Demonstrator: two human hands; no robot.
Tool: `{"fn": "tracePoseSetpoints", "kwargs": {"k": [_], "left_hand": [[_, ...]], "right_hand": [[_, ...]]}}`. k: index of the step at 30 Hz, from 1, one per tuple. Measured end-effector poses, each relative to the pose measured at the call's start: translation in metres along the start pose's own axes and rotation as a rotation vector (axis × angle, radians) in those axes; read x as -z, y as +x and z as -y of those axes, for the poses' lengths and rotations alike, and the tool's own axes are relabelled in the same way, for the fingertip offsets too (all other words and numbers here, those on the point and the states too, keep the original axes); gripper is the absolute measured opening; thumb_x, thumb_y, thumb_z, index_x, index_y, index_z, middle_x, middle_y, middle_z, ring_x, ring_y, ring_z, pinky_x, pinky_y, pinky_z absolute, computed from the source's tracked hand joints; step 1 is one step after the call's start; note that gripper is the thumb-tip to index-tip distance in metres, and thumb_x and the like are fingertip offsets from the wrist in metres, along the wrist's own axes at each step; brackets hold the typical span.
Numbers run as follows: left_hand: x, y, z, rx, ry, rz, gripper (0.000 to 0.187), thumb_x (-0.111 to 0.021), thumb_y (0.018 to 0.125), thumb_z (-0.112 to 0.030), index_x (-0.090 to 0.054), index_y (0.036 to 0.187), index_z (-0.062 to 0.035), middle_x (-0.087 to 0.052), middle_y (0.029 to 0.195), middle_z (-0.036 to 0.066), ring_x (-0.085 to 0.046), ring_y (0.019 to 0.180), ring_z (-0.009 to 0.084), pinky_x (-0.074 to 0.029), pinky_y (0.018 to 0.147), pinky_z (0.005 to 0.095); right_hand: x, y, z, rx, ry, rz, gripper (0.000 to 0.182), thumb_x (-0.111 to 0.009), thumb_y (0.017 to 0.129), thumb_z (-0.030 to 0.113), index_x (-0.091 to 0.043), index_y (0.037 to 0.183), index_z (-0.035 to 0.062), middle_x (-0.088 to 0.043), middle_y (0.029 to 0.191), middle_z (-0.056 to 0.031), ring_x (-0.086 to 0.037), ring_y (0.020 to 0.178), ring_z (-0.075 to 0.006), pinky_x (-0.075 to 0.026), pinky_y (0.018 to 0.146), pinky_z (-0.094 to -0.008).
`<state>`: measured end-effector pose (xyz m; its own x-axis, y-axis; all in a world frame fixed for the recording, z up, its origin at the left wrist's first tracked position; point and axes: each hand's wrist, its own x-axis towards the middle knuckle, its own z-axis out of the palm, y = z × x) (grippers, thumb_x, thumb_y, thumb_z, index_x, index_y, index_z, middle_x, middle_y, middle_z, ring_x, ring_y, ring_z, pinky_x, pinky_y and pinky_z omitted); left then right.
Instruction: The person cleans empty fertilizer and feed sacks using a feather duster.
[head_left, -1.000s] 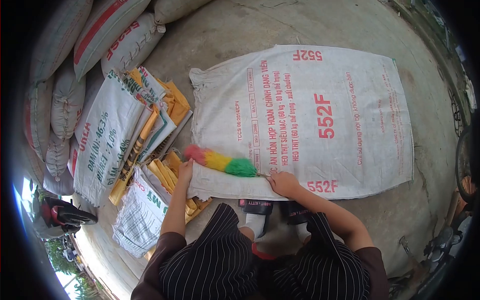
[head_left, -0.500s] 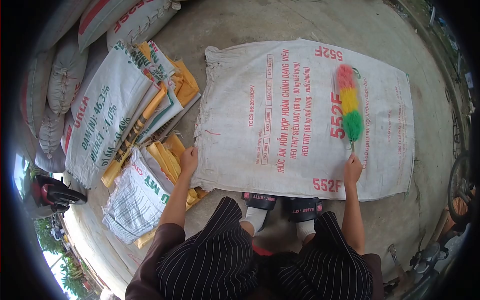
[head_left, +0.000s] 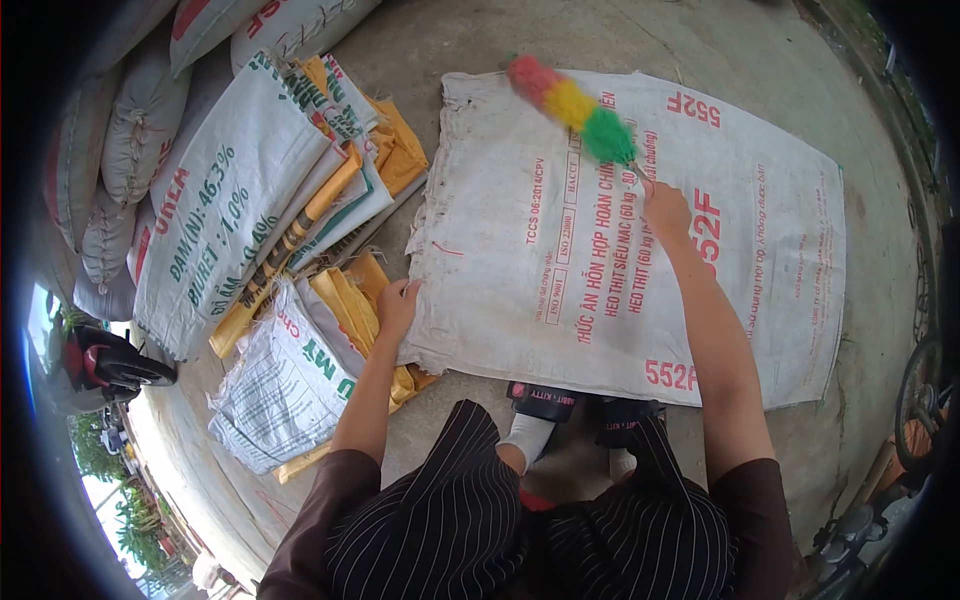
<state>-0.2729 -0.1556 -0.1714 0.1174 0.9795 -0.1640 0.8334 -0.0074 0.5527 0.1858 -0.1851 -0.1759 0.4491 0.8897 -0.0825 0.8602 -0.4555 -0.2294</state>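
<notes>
A white woven sack (head_left: pixel 490 290) with red print lies flat on the concrete in front of my feet. My left hand (head_left: pixel 397 308) pinches the sack's left edge near its lower corner. Over the sack's upper left part, my right hand (head_left: pixel 665 212) is closed round the handle of a feather duster (head_left: pixel 572 108) striped pink, yellow and green. The duster's head points up and to the left, its pink tip at the sack's far edge. Whether its fibres touch the sack is hard to tell.
Folded white and yellow sacks (head_left: pixel 240 200) are piled to the left, with a second bundle (head_left: pixel 285 375) nearer me. Full sacks (head_left: pixel 140 130) stand behind them. A motorbike (head_left: pixel 110 365) is at the far left, and a bicycle wheel (head_left: pixel 918 400) at the far right.
My right hand has swept the duster from the sack's right part to its upper left, tilting it leftward. My left hand remains at the sack's left edge. The whole view has shifted slightly.
</notes>
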Motion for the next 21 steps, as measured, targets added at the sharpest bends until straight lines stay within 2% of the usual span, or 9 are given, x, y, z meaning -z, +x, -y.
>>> {"fn": "tracePoseSetpoints", "kwargs": {"k": [2,4,10,11,13,15,16,20,21], "left_hand": [[0.001,0.000,0.002,-0.010,-0.028,-0.014,0.033,-0.059,0.079,-0.028,-0.058,0.075,0.0046,-0.053,0.061,0.019,-0.051,0.055,0.0245,-0.039,0.055,0.0342],[0.001,0.002,0.005,0.036,-0.015,0.016,0.033,-0.059,0.080,-0.028,-0.060,0.077,0.0046,-0.054,0.061,0.018,-0.052,0.055,0.0211,-0.040,0.055,0.0328],[-0.008,0.013,0.029,0.151,-0.081,0.106,0.036,-0.062,0.078,-0.032,-0.062,0.077,0.0032,-0.057,0.061,0.013,-0.053,0.055,0.0191,-0.041,0.055,0.0314],[-0.008,0.019,0.033,0.162,-0.079,0.102,0.036,-0.062,0.078,-0.032,-0.062,0.077,0.0032,-0.057,0.061,0.013,-0.053,0.055,0.0191,-0.041,0.055,0.0314],[-0.007,0.027,0.036,0.407,-0.402,0.226,0.031,-0.060,0.081,-0.028,-0.065,0.084,0.0024,-0.064,0.074,0.008,-0.059,0.067,0.0163,-0.045,0.062,0.0272],[0.002,0.031,0.027,0.496,-0.472,0.289,0.031,-0.060,0.082,-0.029,-0.065,0.086,0.0019,-0.064,0.077,0.008,-0.060,0.068,0.0164,-0.046,0.062,0.0274],[0.006,0.033,0.021,0.561,-0.543,0.356,0.031,-0.061,0.082,-0.029,-0.065,0.089,0.0014,-0.064,0.080,0.007,-0.060,0.070,0.0165,-0.047,0.063,0.0276],[0.007,0.040,0.023,0.637,-0.679,0.398,0.032,-0.061,0.081,-0.029,-0.063,0.093,0.0004,-0.064,0.082,0.007,-0.061,0.070,0.0161,-0.048,0.061,0.0289],[0.001,0.042,0.034,0.591,-0.636,0.384,0.032,-0.061,0.081,-0.030,-0.063,0.094,0.0003,-0.064,0.082,0.007,-0.060,0.070,0.0160,-0.048,0.062,0.0285]], "right_hand": [[0.004,0.007,-0.010,-0.138,0.060,-0.080,0.040,-0.040,0.089,0.036,-0.059,0.077,0.0036,-0.060,0.071,-0.0184,-0.059,0.068,-0.0367,-0.047,0.058,-0.0471],[0.000,-0.006,0.000,-0.130,0.099,-0.064,0.040,-0.040,0.089,0.036,-0.059,0.076,0.0031,-0.060,0.070,-0.0186,-0.059,0.068,-0.0371,-0.047,0.058,-0.0473],[-0.004,-0.085,0.020,0.154,0.179,0.167,0.041,-0.042,0.088,0.034,-0.058,0.069,0.0019,-0.057,0.064,-0.0185,-0.057,0.065,-0.0372,-0.044,0.057,-0.0470],[-0.009,-0.095,0.011,0.088,0.201,0.181,0.040,-0.043,0.087,0.034,-0.058,0.067,0.0023,-0.057,0.063,-0.0187,-0.056,0.064,-0.0377,-0.044,0.057,-0.0469],[-0.017,-0.108,-0.001,0.035,0.221,0.215,0.039,-0.044,0.087,0.033,-0.057,0.066,0.0027,-0.057,0.063,-0.0189,-0.056,0.062,-0.0382,-0.044,0.056,-0.0468],[-0.021,-0.120,-0.012,-0.211,0.347,0.104,0.038,-0.046,0.086,0.032,-0.056,0.064,0.0019,-0.056,0.063,-0.0199,-0.054,0.060,-0.0392,-0.043,0.057,-0.0472],[-0.027,-0.130,-0.013,-0.205,0.340,0.110,0.038,-0.046,0.086,0.032,-0.056,0.064,0.0019,-0.056,0.063,-0.0199,-0.054,0.060,-0.0392,-0.043,0.057,-0.0472],[-0.033,-0.182,-0.012,0.177,0.292,0.333,0.038,-0.046,0.084,0.030,-0.057,0.065,-0.0004,-0.056,0.063,-0.0215,-0.053,0.059,-0.0397,-0.041,0.060,-0.0486],[-0.030,-0.190,-0.009,0.180,0.286,0.333,0.038,-0.046,0.084,0.030,-0.057,0.065,-0.0004,-0.056,0.063,-0.0215,-0.053,0.059,-0.0397,-0.041,0.060,-0.0486]]}}
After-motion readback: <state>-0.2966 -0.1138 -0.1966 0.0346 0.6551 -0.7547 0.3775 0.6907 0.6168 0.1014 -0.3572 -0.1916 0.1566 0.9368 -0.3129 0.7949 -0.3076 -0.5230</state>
